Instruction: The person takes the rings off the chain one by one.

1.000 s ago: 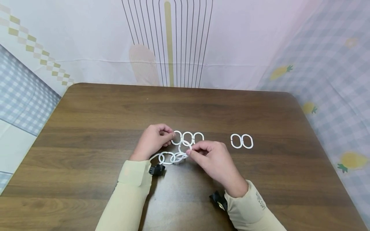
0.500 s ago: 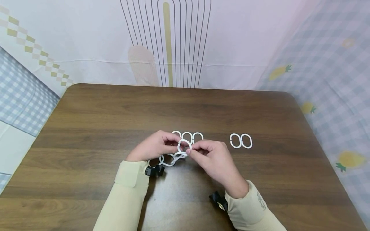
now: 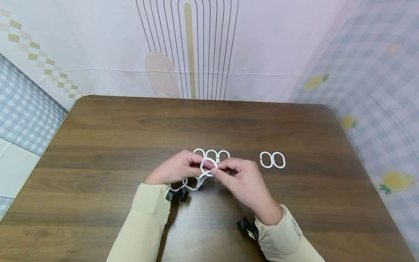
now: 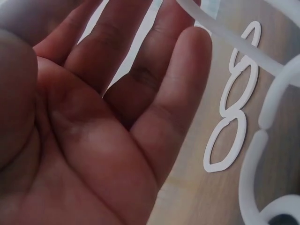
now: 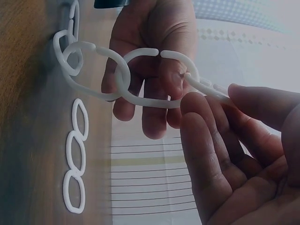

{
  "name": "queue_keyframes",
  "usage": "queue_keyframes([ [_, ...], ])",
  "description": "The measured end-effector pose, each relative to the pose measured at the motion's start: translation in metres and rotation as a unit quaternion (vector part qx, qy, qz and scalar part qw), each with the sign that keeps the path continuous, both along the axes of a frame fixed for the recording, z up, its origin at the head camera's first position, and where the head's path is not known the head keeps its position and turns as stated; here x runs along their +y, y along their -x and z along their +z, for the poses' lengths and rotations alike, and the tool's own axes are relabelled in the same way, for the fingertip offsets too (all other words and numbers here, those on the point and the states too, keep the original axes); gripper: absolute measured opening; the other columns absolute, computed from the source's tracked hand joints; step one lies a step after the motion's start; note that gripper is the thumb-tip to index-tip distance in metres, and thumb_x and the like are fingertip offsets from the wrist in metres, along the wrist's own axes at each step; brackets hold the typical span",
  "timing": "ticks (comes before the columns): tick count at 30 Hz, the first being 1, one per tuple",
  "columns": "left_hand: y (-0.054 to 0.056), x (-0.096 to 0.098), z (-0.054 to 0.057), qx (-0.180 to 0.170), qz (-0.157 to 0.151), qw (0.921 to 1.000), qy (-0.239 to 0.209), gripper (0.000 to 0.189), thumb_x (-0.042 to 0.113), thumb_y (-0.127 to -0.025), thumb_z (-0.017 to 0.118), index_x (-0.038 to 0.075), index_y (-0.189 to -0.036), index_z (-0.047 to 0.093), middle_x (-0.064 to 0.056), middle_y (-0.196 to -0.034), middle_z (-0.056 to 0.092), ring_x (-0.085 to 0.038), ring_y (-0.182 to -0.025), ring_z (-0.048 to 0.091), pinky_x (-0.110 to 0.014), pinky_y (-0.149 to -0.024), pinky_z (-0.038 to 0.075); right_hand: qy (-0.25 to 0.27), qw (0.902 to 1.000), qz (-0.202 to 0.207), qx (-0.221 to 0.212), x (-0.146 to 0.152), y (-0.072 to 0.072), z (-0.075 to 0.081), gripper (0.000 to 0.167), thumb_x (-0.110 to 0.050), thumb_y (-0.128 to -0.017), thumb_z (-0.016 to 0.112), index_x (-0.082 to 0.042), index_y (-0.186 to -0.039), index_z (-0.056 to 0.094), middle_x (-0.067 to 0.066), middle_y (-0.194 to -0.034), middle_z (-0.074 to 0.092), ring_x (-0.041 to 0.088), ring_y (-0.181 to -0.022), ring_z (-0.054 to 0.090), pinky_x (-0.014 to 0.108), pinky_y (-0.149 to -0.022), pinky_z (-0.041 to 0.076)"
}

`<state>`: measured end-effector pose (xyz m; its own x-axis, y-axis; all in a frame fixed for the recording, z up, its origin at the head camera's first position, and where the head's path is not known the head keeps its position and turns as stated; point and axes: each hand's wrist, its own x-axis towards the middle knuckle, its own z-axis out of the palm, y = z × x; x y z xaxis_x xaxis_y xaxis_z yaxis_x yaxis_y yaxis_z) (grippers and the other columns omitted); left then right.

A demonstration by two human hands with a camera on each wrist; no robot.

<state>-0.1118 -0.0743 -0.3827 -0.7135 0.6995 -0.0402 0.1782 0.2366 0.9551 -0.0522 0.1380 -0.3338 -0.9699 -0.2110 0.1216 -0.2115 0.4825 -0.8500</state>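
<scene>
A chain of white plastic links [image 5: 89,92] runs between my two hands, its tail sagging to the table below the left hand in the head view. My right hand [image 3: 240,178] pinches one link [image 3: 201,165] between thumb and fingertips. Facing it, my left hand [image 3: 180,168] holds the neighbouring link [image 5: 150,102], its thumb on the link near the right fingertips. Small gaps show in the sides of these links in the right wrist view. The left palm [image 4: 103,122] fills much of the left wrist view, with blurred links passing close by.
Three loose white links [image 3: 211,151] lie in a row just beyond the hands, partly covered by them in the head view. Two more links [image 3: 272,160] lie side by side farther right on the brown wooden table [image 3: 131,120]. Patterned cloth [image 3: 262,47] hangs behind the table.
My left hand has left the row of loose links, moved right and nearer, and taken hold of the chain beside the right hand. The right hand has barely moved.
</scene>
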Motion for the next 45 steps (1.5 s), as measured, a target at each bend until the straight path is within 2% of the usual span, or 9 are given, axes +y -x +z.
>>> queue_keyframes([
  [7, 0.0, 0.001, -0.001, 0.003, 0.002, 1.0, 0.005, 0.016, 0.011, -0.094, 0.069, 0.014, -0.107, 0.078, 0.005, -0.094, 0.072, -0.013, -0.086, 0.06, -0.025, -0.073, 0.051, 0.013, 0.9999, 0.003, 0.001, 0.0, 0.0, 0.0, 0.005, -0.011, -0.085, 0.08, -0.013, -0.081, 0.078, -0.007, -0.073, 0.069, 0.009, -0.062, 0.057, 0.023, -0.055, 0.048],
  [14, 0.001, 0.0, -0.002, 0.02, 0.026, 0.9991, 0.025, 0.011, 0.012, -0.093, 0.071, 0.014, -0.101, 0.078, 0.006, -0.089, 0.071, -0.012, -0.082, 0.06, -0.026, -0.073, 0.051, -0.003, 1.0, 0.002, 0.004, -0.001, 0.0, 0.001, 0.005, -0.012, -0.085, 0.08, -0.015, -0.08, 0.079, -0.009, -0.073, 0.069, 0.008, -0.062, 0.057, 0.023, -0.055, 0.047],
  [24, 0.002, -0.004, 0.001, -0.001, 0.051, 0.9987, 0.006, 0.008, 0.014, -0.092, 0.073, 0.014, -0.098, 0.078, 0.003, -0.088, 0.072, -0.015, -0.082, 0.062, -0.028, -0.075, 0.053, -0.016, 0.9998, 0.009, -0.001, 0.0, 0.0, 0.0, 0.007, -0.012, -0.085, 0.08, -0.016, -0.079, 0.078, -0.009, -0.072, 0.068, 0.008, -0.062, 0.057, 0.024, -0.056, 0.048],
  [32, 0.002, -0.006, 0.0, -0.033, 0.069, 0.9971, -0.008, 0.011, 0.009, -0.093, 0.071, 0.011, -0.102, 0.078, -0.008, -0.095, 0.074, -0.017, -0.083, 0.065, -0.028, -0.075, 0.054, -0.026, 0.9995, 0.016, 0.012, 0.002, 0.0, -0.001, 0.009, -0.008, -0.083, 0.079, -0.016, -0.079, 0.078, -0.01, -0.074, 0.068, 0.007, -0.064, 0.059, 0.024, -0.058, 0.051],
  [38, 0.001, -0.008, 0.002, -0.048, 0.076, 0.9959, -0.008, 0.011, 0.011, -0.094, 0.07, 0.012, -0.102, 0.078, -0.002, -0.088, 0.072, -0.021, -0.076, 0.064, -0.03, -0.069, 0.056, -0.043, 0.9981, 0.027, 0.033, 0.003, 0.001, -0.002, 0.013, -0.006, -0.08, 0.08, -0.018, -0.077, 0.079, -0.013, -0.073, 0.066, 0.005, -0.065, 0.059, 0.023, -0.06, 0.051],
  [41, 0.002, -0.008, 0.001, -0.056, 0.075, 0.9956, -0.01, 0.011, 0.012, -0.095, 0.07, 0.011, -0.102, 0.078, -0.003, -0.088, 0.072, -0.024, -0.075, 0.065, -0.033, -0.068, 0.056, -0.05, 0.9971, 0.034, 0.046, 0.003, 0.001, -0.002, 0.014, -0.004, -0.079, 0.079, -0.018, -0.076, 0.079, -0.014, -0.073, 0.065, 0.004, -0.064, 0.059, 0.022, -0.059, 0.051],
  [45, 0.002, -0.009, 0.001, -0.043, 0.08, 0.9959, 0.0, 0.01, 0.015, -0.095, 0.07, 0.014, -0.101, 0.079, -0.007, -0.09, 0.073, -0.02, -0.077, 0.064, -0.03, -0.069, 0.054, -0.056, 0.9963, 0.037, 0.053, 0.004, 0.0, -0.002, 0.016, -0.004, -0.078, 0.079, -0.019, -0.075, 0.078, -0.014, -0.071, 0.063, 0.003, -0.063, 0.057, 0.022, -0.058, 0.05],
])
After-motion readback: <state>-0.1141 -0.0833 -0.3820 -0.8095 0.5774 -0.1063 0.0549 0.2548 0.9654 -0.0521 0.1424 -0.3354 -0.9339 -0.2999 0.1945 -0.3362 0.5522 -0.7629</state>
